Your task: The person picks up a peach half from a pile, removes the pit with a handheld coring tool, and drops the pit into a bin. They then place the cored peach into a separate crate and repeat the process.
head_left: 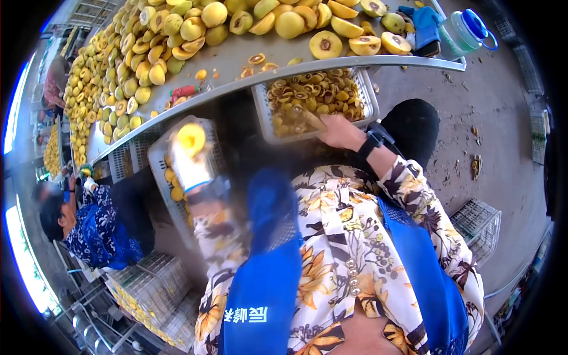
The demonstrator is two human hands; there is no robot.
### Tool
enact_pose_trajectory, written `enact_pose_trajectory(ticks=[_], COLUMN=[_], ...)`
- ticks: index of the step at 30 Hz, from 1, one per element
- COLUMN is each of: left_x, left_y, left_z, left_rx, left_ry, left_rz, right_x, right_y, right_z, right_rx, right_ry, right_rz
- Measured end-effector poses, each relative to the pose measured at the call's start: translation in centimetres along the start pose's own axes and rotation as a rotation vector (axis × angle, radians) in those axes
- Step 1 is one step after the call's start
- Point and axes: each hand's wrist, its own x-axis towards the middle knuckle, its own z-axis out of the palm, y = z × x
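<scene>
My left hand (192, 165), in a white glove and smeared by motion, holds a yellow peach half (191, 139) with its cut face up. Below it stands a white crate (158, 160) with peach halves inside. My right hand (342, 132) is closed around a wooden-handled tool (312, 121); its working end is blurred and I cannot make it out. That hand is at the near rim of another white crate (258, 109), which holds many cut-out peach pit pieces (322, 94).
A metal table (236, 56) heaped with peaches (139, 59) spans the top, its raised edge above both crates. On it are a red-handled item (184, 91), a blue cloth (425, 26) and a blue-lidded bottle (464, 32). A co-worker (97, 225) sits at left. Wire crates (478, 228) stand at right.
</scene>
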Motion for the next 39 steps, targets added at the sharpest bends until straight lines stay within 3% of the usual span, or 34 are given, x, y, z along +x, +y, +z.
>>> enact_pose_trajectory(ticks=[1,3,4,5,7,9,10,11,12,15,17,18,21,22,25,28,29,31,33,34,37,38,39], left_x=[0.3,2.0,2.5,3.3,0.9,-1.7,-1.8,-0.6,-1.9,-3.4,-1.7,-1.8,-1.8,-2.1,-1.9,-5.4,-4.3,-6.5,-9.0,-9.2,-8.8,-9.1,-9.0], left_y=[0.0,0.7,0.6,0.2,1.8,3.7,2.9,1.3,2.0,0.5,-3.3,-3.4,-2.4,-1.0,-0.2,1.1,-0.4,0.1,0.9,2.1,0.7,-0.2,-0.9], left_z=[-1.8,-5.1,-4.9,-4.4,2.1,11.0,14.4,17.9,21.5,30.4,33.5,34.4,34.4,33.4,30.3,25.3,23.4,20.5,19.5,18.5,17.5,18.0,18.2], left_rx=[0.166,1.314,1.227,1.239,1.256,1.164,1.16,1.021,1.123,1.436,1.481,1.522,1.593,1.533,0.989,0.616,0.886,0.779,0.048,0.078,-0.053,-0.152,-0.157], left_ry=[0.182,0.298,0.368,0.294,0.13,-0.042,-0.131,-0.215,-0.495,-0.846,-1.047,-1.047,-0.987,-0.993,-0.708,-0.614,-0.589,-0.774,-0.741,-0.77,-0.757,-0.697,-0.664], left_rz=[0.093,0.38,0.445,0.594,0.875,0.647,0.988,1.178,1.034,0.797,0.95,0.939,0.773,0.639,0.44,0.41,0.912,1.037,-0.087,-0.382,-0.529,-0.494,-0.437], right_x=[-0.1,-0.2,0.2,0.3,0.9,1.8,1.4,1.0,0.5,-1.4,-2.4,-2.7,-3.6,-3.2,-0.9,2.8,3.8,4.6,4.8,4.7,5.4,5.0,4.6], right_y=[1.6,2.5,2.6,2.5,-1.3,-1.6,-1.7,-1.6,-1.6,-2.5,-4.5,-4.8,-5.5,-5.3,-4.3,-4.3,-4.2,-4.1,-5.3,-5.2,-4.2,-4.2,-4.9], right_z=[1.6,3.4,3.8,4.4,0.3,-0.3,-0.3,-0.3,-0.2,-1.4,-4.7,-5.4,-6.1,-6.5,-6.4,-6.3,-6.3,-6.3,-7.9,-8.5,-7.4,-7.3,-7.7], right_rx=[-0.04,-0.082,-0.093,-0.101,0.051,0.022,0.034,0.066,0.098,0.125,0.125,0.129,0.267,0.399,0.402,0.743,0.854,0.953,1.055,1.069,0.702,0.422,0.401], right_ry=[0.014,0.029,0.033,0.023,-0.096,-0.226,-0.111,-0.078,-0.047,0.048,0.022,-0.028,0.239,0.352,0.646,0.699,0.71,0.608,0.514,0.38,0.285,0.372,0.347], right_rz=[0.027,0.089,0.117,0.148,0.192,0.219,0.183,0.193,0.204,0.231,0.294,0.368,0.472,0.55,0.475,0.426,0.41,0.332,0.258,0.221,0.163,0.184,0.245])
